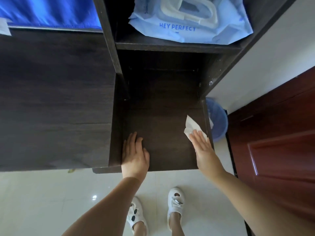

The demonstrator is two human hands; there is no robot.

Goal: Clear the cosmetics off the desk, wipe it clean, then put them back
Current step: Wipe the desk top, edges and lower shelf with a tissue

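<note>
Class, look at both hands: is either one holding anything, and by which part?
Neither grips anything. The right hand presses a white tissue flat on the desk, fingers over its near end. The left hand rests flat on the desk.

Desk surface (163,133): left hand (135,155) lies flat on its near left part; right hand (203,147) lies on its near right edge, over a wipe (191,127). Shelf (177,46) stands behind and above the desk, bearing a bag (189,23). Bin (218,120) sits right of the desk.
</note>
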